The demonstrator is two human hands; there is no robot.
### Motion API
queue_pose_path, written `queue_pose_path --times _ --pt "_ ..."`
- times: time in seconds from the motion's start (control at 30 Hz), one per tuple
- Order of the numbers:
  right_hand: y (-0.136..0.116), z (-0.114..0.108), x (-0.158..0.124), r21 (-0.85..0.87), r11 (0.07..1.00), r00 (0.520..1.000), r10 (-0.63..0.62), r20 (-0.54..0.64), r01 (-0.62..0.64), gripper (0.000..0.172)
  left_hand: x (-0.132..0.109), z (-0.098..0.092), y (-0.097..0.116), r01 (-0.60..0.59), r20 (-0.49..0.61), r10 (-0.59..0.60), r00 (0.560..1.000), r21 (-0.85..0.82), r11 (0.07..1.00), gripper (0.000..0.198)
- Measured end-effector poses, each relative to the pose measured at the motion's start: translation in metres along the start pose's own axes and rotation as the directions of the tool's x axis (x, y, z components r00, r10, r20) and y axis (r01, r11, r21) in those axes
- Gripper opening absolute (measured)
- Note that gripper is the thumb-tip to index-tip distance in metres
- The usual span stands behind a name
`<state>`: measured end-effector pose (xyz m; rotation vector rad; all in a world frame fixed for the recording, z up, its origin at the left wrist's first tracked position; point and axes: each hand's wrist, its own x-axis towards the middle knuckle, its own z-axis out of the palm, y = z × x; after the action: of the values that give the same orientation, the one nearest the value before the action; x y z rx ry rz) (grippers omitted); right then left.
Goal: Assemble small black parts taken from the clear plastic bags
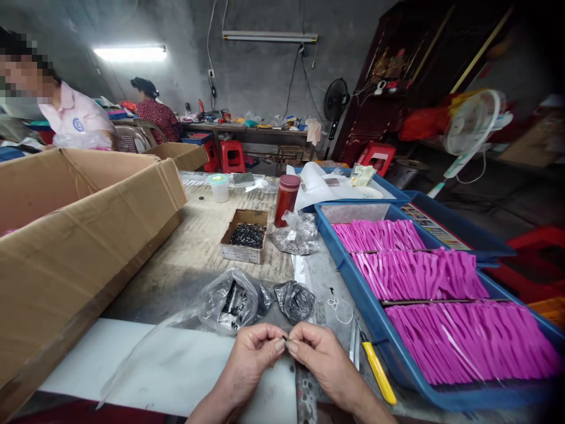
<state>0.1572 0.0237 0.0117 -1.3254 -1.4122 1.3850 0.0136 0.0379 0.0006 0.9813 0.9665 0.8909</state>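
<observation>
My left hand (pixel 256 350) and my right hand (pixel 315 350) meet at the near edge of the worktable, fingertips pinched together on a tiny dark metal part (pixel 285 338). Both hands are closed in a pinch. Just beyond them lie two clear plastic bags of small black parts (pixel 233 303), (pixel 295 300). A yellow-handled tool (pixel 377 368) lies to the right of my right hand, beside the blue tray (pixel 366 306) holding rows of magenta plastic strips (pixel 419 274).
A large open cardboard box (pixel 75 235) fills the left side. A small carton of black parts (pixel 245 235), a red canister (pixel 286 200) and a white cup (pixel 219 187) stand further back. Two people sit at the far left. A fan (pixel 470 126) stands right.
</observation>
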Motion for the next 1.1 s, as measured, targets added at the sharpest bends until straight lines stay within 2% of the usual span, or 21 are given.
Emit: queue_pose_path --times 0.27,0.37,0.43,0.53,0.6,0.63,0.7,0.8,0.87,0.93,1.1 --pt "-0.001 0.001 0.003 -0.11 0.993 1.0 -0.029 0.001 0.029 0.016 0.0 -0.003 0.007 0.002 -0.032 -0.002 0.999 0.019 1.0 0.017" --pt "-0.002 -0.008 0.006 -0.192 0.98 0.998 -0.053 -0.018 0.049 0.013 0.003 -0.012 0.027 -0.024 -0.091 0.03 0.995 0.068 0.997 0.017" --pt "-0.004 -0.015 0.011 -0.323 0.945 0.993 -0.087 -0.079 0.057 0.013 0.011 -0.022 0.047 -0.059 -0.149 0.077 0.986 0.12 0.991 0.017" --pt "-0.006 -0.025 0.02 -0.571 0.819 0.973 -0.17 -0.156 0.051 0.016 0.036 -0.04 0.076 -0.154 -0.192 0.212 0.958 0.278 0.948 0.017" --pt "-0.005 -0.028 0.028 -0.733 0.679 0.971 -0.194 -0.142 0.029 0.019 0.06 -0.051 0.092 -0.226 -0.2 0.371 0.907 0.511 0.829 0.017" --pt "-0.004 -0.028 0.032 -0.797 0.604 0.974 -0.189 -0.121 0.018 0.02 0.074 -0.056 0.099 -0.236 -0.208 0.407 0.889 0.556 0.797 0.017" --pt "-0.001 -0.027 0.039 -0.874 0.486 0.984 -0.161 -0.079 0.01 0.021 0.099 -0.063 0.109 -0.234 -0.226 0.455 0.861 0.618 0.75 0.016" --pt "0.003 -0.023 0.046 -0.909 0.416 0.991 -0.128 -0.048 0.01 0.017 0.118 -0.067 0.118 -0.219 -0.232 0.536 0.812 0.73 0.647 0.019" --pt "0.004 -0.021 0.049 -0.925 0.38 0.993 -0.109 -0.041 0.004 0.015 0.114 -0.064 0.119 -0.215 -0.199 0.578 0.791 0.794 0.568 0.025" --pt "0.004 -0.02 0.051 -0.937 0.35 0.995 -0.092 -0.032 0.002 0.014 0.098 -0.06 0.116 -0.222 -0.136 0.587 0.798 0.84 0.495 0.027" --pt "0.004 -0.019 0.052 -0.951 0.308 0.998 -0.068 0.002 0.023 0.019 0.04 -0.057 0.098 -0.244 0.044 0.467 0.883 0.893 0.378 0.015"
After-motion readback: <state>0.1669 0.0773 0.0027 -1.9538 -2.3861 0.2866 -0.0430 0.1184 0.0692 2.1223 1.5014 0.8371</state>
